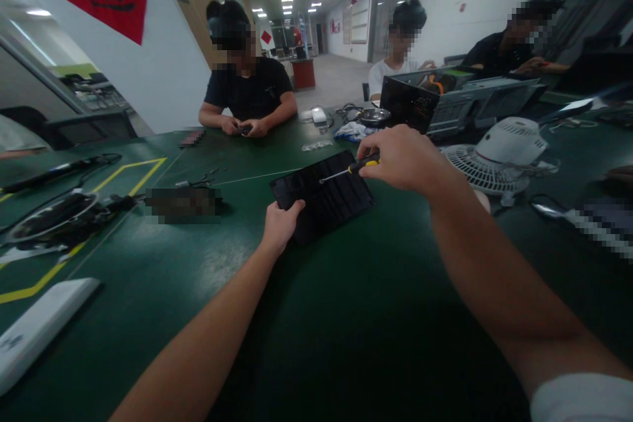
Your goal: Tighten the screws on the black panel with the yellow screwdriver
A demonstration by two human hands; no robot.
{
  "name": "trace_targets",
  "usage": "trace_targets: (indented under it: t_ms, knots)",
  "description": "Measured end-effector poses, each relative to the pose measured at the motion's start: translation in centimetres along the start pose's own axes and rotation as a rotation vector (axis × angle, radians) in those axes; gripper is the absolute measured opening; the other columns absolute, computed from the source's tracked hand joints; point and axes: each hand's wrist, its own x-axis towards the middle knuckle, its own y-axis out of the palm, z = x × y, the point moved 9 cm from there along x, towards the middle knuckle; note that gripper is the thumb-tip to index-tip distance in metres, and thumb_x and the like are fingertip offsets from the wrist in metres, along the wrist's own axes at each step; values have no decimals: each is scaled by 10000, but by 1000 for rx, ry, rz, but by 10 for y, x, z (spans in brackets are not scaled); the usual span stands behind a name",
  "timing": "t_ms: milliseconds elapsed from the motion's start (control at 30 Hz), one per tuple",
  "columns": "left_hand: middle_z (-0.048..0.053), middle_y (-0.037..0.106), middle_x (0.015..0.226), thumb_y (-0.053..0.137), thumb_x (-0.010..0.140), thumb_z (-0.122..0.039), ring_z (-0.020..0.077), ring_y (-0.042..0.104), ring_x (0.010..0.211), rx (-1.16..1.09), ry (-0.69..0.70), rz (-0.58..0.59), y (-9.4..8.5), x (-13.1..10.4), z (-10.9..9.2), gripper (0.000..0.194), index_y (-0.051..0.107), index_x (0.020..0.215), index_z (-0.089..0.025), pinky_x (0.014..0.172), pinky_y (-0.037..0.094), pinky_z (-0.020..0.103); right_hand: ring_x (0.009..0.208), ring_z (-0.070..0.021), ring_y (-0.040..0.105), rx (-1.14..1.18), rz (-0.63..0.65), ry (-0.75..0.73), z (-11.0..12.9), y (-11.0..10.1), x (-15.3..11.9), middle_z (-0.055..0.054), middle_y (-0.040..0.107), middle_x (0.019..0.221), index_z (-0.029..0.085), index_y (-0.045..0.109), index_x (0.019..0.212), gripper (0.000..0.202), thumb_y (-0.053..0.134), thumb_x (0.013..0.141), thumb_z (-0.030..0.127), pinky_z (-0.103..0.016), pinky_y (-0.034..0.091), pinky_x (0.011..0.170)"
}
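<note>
White cloth sleeve [583, 399], nearest us, lies behind the right hand [403, 161], which we find closed around a metal-shafted screwdriver with black-and-yellow handle [353, 167]. Left of that grip, our left hand [281, 224] clamps a flat, black, rectangular panel [329, 206] beneath the shaft; tip contact we cannot confirm. We judge sound work needs the panel braced, shaft nearer upright.
</note>
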Motion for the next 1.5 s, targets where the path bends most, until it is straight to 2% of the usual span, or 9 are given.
trace_targets:
  t_ms: [233,500,1000,1300,1500]
  knots:
    - [126,814,976,909,700,-397,307,780,886,10,7,3,0,1,1,400,772,988,-155,881,638,470,1067,-333,749,11,0,1,-2,1,1,-95,830,1091,263,873,1107,273,788,855,323,-449,546,874]
    - [112,817,946,903,694,-391,284,775,857,36,13,-21,-1,2,0,389,774,967,-145,851,638,431,1050,-346,755,31,2,6,-8,3,3,-103,826,1063,257,881,1084,264,811,849,354,-461,560,871]
    - [111,821,952,907,681,-367,300,787,875,12,1,-17,0,-2,-3,371,772,952,-153,829,640,424,1045,-342,759,66,-5,-12,-14,7,7,-108,833,1055,253,882,1081,271,815,836,347,-469,562,888]
    - [118,820,965,925,675,-397,300,784,879,5,-9,-13,-1,-1,0,419,776,978,-151,885,634,466,1078,-345,761,6,-3,15,-8,3,3,-82,838,1088,296,885,1104,268,824,845,327,-476,572,895]
    - [97,796,898,902,689,-394,278,761,814,39,-3,-21,-2,0,-1,382,760,950,-154,838,632,440,1085,-341,763,-30,-31,10,5,-2,0,-72,847,1092,307,892,1111,286,801,842,272,-472,568,904]
